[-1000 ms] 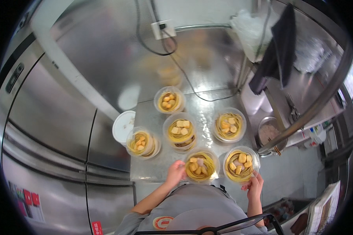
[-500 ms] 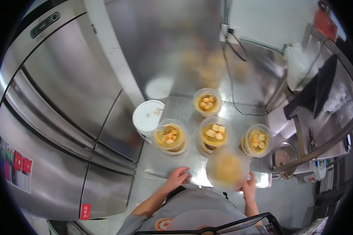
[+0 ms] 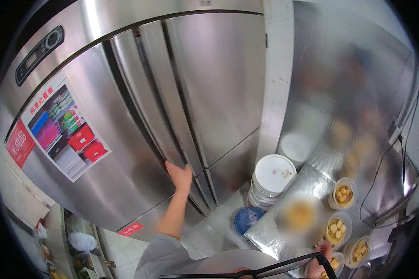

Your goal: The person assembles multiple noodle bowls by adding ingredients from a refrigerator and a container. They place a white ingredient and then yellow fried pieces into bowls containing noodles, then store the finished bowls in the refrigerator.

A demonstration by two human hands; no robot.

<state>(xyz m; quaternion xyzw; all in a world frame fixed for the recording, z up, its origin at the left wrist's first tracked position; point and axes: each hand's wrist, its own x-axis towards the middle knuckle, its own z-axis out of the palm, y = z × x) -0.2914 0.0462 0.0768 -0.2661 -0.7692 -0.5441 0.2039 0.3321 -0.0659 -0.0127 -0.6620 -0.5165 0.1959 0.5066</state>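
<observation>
My left hand (image 3: 179,176) reaches to the steel refrigerator (image 3: 228,79), its fingers closed round the long vertical door handle (image 3: 146,95). At the lower right, my right hand (image 3: 318,266) is on a clear plastic tub (image 3: 336,264) of yellow food, fingers curled at it; the glasses frame hides part of this hand. Beyond it stand a second tub (image 3: 336,229), topped with pale yellow chunks, and a third tub (image 3: 343,194). Another tub (image 3: 360,251) sits farther right. To their left, a round tub (image 3: 301,215) shows only as a blur.
These tubs stand on a steel table (image 3: 317,180). A white lidded bucket (image 3: 274,173) is between table and refrigerator, with a blue plastic water jug (image 3: 247,220) in front. A black cable (image 3: 381,158) hangs at the right. Shelving (image 3: 81,242) stands at the lower left.
The view has swung left toward the refrigerator. My left hand has gone from the table's front edge to the door handle. My right hand remains by a tub.
</observation>
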